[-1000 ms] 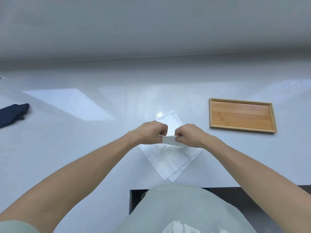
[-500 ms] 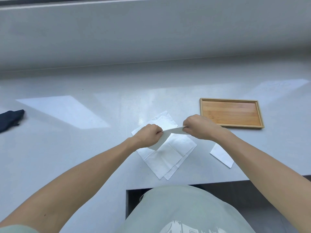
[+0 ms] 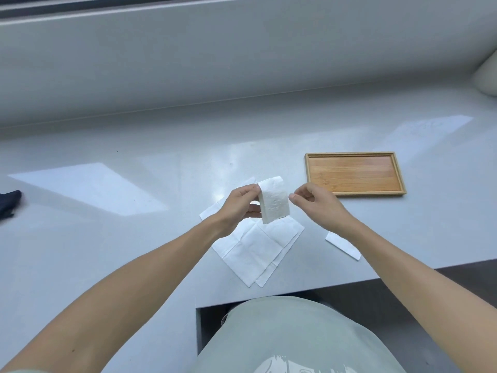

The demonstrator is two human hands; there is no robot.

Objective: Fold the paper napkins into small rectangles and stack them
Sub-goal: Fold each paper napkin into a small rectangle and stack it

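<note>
A pale grey surface (image 3: pixel 134 238) fills most of the view, with a bright patch of reflected light on its left part. On it, to the right, lies a shallow wooden tray (image 3: pixel 355 193) with a raised rim. Near the front edge lies a pile of unfolded white napkins (image 3: pixel 255 251), set cornerwise, the sheets slightly offset from one another. To the right of that pile, partly hidden under the right forearm, a small folded napkin piece (image 3: pixel 344 246) lies flat on the surface. A dark cloth (image 3: pixel 9 203) shows at the far left edge. Above the pile, the left hand (image 3: pixel 239 205) holds a folded napkin (image 3: pixel 274 203) upright off the surface, its fingers (image 3: pixel 250 188) pinching the napkin's left edge. The right hand (image 3: pixel 317 203) hovers just beside the napkin's right edge, thumb and forefinger pressed together at the tips; whether they touch the paper I cannot tell.
</note>
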